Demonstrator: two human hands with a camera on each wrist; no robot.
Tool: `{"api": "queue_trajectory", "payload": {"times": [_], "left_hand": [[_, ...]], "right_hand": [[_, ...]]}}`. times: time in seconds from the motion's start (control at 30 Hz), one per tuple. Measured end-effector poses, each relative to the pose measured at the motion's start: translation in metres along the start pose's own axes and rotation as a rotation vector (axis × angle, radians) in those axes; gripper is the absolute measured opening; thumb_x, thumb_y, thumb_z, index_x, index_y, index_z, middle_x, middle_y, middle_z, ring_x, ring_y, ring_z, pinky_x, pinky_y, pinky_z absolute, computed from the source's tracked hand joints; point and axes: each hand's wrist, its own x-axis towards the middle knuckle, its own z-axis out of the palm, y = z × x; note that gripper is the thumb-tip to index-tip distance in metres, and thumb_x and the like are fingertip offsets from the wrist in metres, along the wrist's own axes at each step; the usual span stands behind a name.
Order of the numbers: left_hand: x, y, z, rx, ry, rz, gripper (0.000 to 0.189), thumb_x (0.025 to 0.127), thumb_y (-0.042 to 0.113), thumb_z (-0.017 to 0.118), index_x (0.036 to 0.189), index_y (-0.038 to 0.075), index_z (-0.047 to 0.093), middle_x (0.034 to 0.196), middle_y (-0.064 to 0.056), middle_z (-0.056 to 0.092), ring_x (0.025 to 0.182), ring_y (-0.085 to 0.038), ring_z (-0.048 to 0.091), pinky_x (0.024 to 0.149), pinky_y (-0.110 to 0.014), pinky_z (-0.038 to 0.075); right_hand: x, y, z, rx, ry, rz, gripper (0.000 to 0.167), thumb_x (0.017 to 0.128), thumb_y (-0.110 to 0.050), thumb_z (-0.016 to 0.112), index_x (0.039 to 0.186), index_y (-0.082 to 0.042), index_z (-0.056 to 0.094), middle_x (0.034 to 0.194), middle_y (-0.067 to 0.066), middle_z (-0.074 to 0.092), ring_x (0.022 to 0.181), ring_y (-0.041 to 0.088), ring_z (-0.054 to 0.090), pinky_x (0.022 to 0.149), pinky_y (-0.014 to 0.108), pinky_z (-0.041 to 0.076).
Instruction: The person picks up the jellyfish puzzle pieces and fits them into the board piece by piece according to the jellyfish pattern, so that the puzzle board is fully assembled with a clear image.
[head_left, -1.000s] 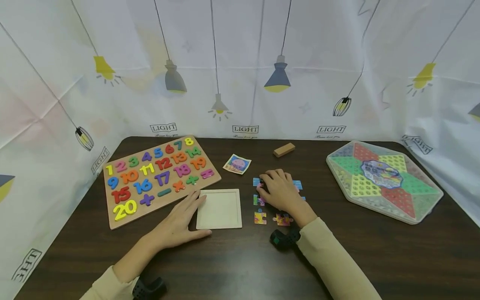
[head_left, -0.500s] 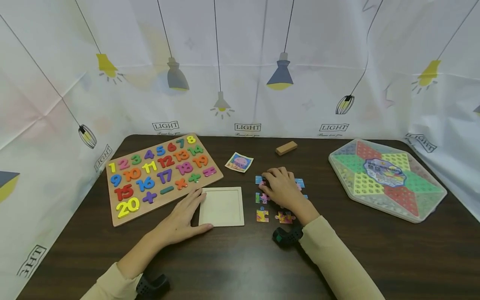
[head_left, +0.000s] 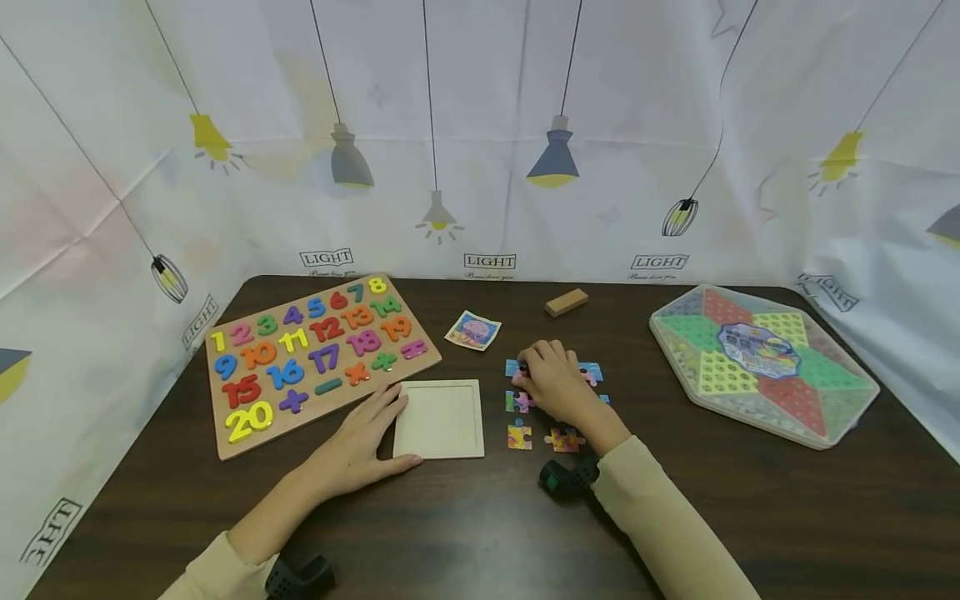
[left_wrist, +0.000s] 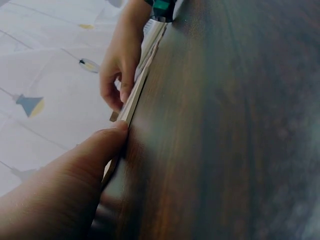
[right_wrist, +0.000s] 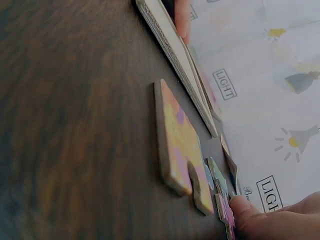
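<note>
In the head view my left hand [head_left: 356, 442] lies along the left side of a shallow square wooden puzzle tray [head_left: 438, 419]. Its fingers are extended at the upper left corner, and the thumb [left_wrist: 112, 137] touches the lower corner. My right hand [head_left: 558, 385] bends over a group of colourful jigsaw pieces, covering several of them. Its thumb [right_wrist: 245, 207] comes down on a pink puzzle piece [right_wrist: 227, 217] in the right wrist view; its other fingertips are hidden there. A yellow-and-pink puzzle piece [head_left: 519, 437] and a yellow-red puzzle piece [head_left: 564, 440] lie nearer the body.
Left of the tray is a wooden number board [head_left: 322, 358] with coloured numerals. Behind the pieces lie a small picture card [head_left: 473, 331] and a wooden block [head_left: 566, 302]. A large hexagonal board-game box [head_left: 763, 365] occupies the right side. A printed cloth [head_left: 480, 133] hangs behind the table.
My right hand has shifted slightly left, showing more of the blue pieces on its right. The left hand and tray stay in place; the head view moves slightly.
</note>
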Motion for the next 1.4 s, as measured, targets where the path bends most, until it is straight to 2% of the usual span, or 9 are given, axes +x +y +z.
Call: {"api": "queue_trajectory", "payload": {"times": [0.33, 0.53, 0.83, 1.2, 1.4], "left_hand": [[-0.004, 0.0, 0.004, 0.011, 0.015, -0.006, 0.091, 0.078, 0.067, 0.051, 0.142, 0.004, 0.033, 0.15, -0.011, 0.02, 0.137, -0.028, 0.013, 0.105, -0.052, 0.021], [-0.003, 0.0, 0.003, 0.009, 0.026, 0.0, 0.09, 0.079, 0.066, 0.053, 0.141, 0.004, 0.034, 0.15, -0.011, 0.02, 0.137, -0.029, 0.015, 0.105, -0.052, 0.022], [-0.001, -0.001, 0.002, 0.015, 0.031, 0.005, 0.088, 0.078, 0.063, 0.056, 0.141, 0.005, 0.036, 0.149, -0.012, 0.022, 0.137, -0.03, 0.016, 0.104, -0.052, 0.023], [0.001, 0.0, 0.004, 0.043, 0.048, -0.009, 0.093, 0.076, 0.068, 0.053, 0.141, 0.003, 0.035, 0.148, -0.011, 0.025, 0.137, -0.027, 0.017, 0.105, -0.05, 0.023], [0.002, 0.001, 0.003, 0.062, 0.044, -0.015, 0.094, 0.076, 0.068, 0.053, 0.14, 0.002, 0.034, 0.148, -0.012, 0.025, 0.137, -0.027, 0.017, 0.105, -0.049, 0.023]], "right_hand": [[-0.002, 0.0, 0.006, -0.016, 0.043, -0.038, 0.029, 0.09, -0.026, 0.059, 0.106, -0.002, 0.06, 0.106, 0.013, 0.056, 0.096, 0.028, 0.047, 0.076, 0.042, 0.039], [0.0, 0.0, 0.004, -0.015, 0.089, -0.088, 0.029, 0.09, -0.025, 0.059, 0.107, -0.001, 0.059, 0.103, 0.013, 0.058, 0.092, 0.028, 0.049, 0.075, 0.04, 0.041], [0.008, -0.008, -0.005, 0.032, 0.063, -0.101, 0.038, 0.089, -0.028, 0.061, 0.113, 0.0, 0.059, 0.107, 0.012, 0.059, 0.1, 0.027, 0.049, 0.085, 0.042, 0.041], [0.009, -0.024, -0.004, 0.042, 0.147, -0.268, 0.038, 0.085, -0.031, 0.066, 0.11, -0.002, 0.063, 0.104, 0.009, 0.059, 0.094, 0.023, 0.049, 0.08, 0.038, 0.042], [0.01, -0.037, -0.001, 0.051, 0.136, -0.312, 0.038, 0.084, -0.031, 0.067, 0.111, -0.005, 0.062, 0.102, 0.006, 0.058, 0.095, 0.02, 0.048, 0.076, 0.034, 0.041]]}}
